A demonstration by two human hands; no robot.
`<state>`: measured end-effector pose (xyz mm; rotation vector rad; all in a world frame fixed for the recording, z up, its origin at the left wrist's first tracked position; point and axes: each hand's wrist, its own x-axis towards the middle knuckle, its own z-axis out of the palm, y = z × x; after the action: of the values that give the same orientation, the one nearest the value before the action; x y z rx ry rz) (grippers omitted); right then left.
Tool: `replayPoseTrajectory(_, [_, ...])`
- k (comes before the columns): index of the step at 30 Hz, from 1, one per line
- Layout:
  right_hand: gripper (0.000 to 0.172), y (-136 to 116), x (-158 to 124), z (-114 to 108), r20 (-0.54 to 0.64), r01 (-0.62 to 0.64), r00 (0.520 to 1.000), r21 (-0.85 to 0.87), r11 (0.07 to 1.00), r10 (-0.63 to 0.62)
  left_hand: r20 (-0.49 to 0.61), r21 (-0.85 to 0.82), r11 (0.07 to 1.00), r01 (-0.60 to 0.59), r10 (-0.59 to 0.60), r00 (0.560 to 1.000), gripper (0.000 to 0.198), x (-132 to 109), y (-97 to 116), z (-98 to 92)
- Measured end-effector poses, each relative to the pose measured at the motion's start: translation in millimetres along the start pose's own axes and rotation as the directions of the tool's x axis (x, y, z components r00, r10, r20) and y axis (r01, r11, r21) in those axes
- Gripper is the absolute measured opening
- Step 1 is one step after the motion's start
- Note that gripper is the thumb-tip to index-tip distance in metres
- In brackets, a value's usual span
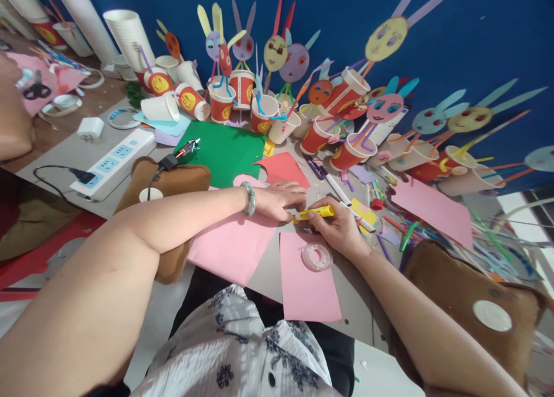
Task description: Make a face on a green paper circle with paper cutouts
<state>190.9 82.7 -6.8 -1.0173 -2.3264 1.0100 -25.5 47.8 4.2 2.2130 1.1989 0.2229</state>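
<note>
My right hand (340, 227) grips a yellow marker (321, 212), its tip pointing left. Just left of that tip, my left hand (281, 201) rests low over the table with thumb and fingers apart. Whatever lies under its fingertips is hidden. A jade-like bangle (249, 199) circles the left wrist. Beneath that wrist is a large sheet of pink paper (236, 247). A smaller pink sheet (309, 296) lies nearer my body, with a roll of clear tape (317, 257) on it. Red paper (285, 169) sits beyond my left hand.
Decorated paper cups with rabbit figures (276, 53) line the blue wall. Green paper (225, 154) lies in front of them. A power strip (115, 163) and a brown cushion-like warmer (173, 178) are at left; another brown warmer (467, 310) is at right, near scattered pens (333, 186).
</note>
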Motion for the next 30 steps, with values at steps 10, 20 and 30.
replayPoseTrajectory(10, [0.024,-2.8,0.1,-0.1,-0.008,0.049,0.999,0.000,0.999,-0.049,-0.052,0.040,0.999,-0.002,0.004,0.999,0.028,3.2,-2.9,8.2])
replayPoseTrajectory(20, [0.017,-1.7,-0.9,-0.1,-0.007,0.107,0.994,0.020,0.994,-0.107,-0.050,0.046,0.999,0.010,-0.008,0.999,0.027,2.2,-0.6,6.7])
replayPoseTrajectory(30, [0.013,0.8,0.5,-2.9,0.034,0.252,0.968,-0.178,0.951,-0.250,-0.025,0.047,0.998,0.045,-0.044,0.999,0.025,2.6,0.3,5.7])
